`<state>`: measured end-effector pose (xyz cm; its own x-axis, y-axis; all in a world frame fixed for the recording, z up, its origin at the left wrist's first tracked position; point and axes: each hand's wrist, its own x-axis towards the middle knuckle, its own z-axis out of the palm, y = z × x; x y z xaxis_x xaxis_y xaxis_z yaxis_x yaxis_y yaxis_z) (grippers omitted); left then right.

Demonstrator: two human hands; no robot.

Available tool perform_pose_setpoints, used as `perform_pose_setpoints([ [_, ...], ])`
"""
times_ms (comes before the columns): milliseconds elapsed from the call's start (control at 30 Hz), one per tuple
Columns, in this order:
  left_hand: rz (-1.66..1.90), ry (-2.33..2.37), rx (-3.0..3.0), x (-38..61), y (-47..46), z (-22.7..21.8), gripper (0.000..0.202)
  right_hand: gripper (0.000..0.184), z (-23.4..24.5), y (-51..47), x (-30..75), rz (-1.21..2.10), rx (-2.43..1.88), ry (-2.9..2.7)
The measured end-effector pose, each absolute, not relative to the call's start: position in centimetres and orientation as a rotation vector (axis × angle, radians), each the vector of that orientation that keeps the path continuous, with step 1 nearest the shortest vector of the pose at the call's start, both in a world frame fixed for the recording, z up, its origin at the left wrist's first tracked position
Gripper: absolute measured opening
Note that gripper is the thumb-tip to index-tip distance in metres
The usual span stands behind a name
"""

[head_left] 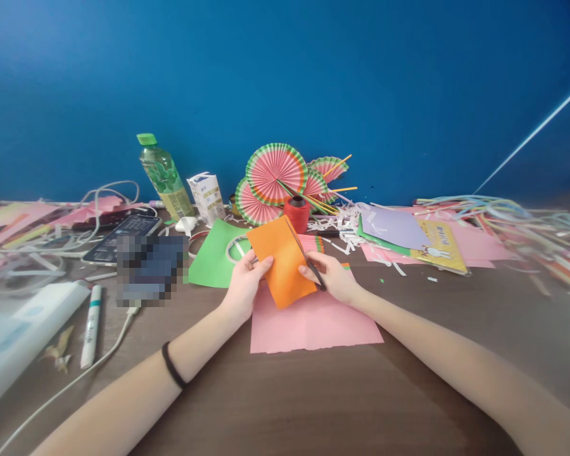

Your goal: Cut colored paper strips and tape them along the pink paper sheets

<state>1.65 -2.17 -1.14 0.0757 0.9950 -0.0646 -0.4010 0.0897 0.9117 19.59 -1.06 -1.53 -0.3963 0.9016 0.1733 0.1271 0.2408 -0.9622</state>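
Paper fans [276, 171] already pleated, orange sheet [282, 269] gripped by left hand [246, 278], scissors [320, 280] held by right hand [336, 277] along its edge, cutting seemingly unfinished, pink sheet [313, 326] unpleated.

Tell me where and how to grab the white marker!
I'd take the white marker around its middle, coming down from above: it lies flat on the table, and its long, slim barrel should be easy to pinch from both sides.
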Motion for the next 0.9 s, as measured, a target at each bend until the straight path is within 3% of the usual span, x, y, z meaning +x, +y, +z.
perform_pose_setpoints([
  [900, 1.259, 0.902, 0.91, 1.48, -2.11, -1.28, 0.036, 0.028, -1.37, -1.04, 19.61, 1.215, -0.995, -1.717],
])
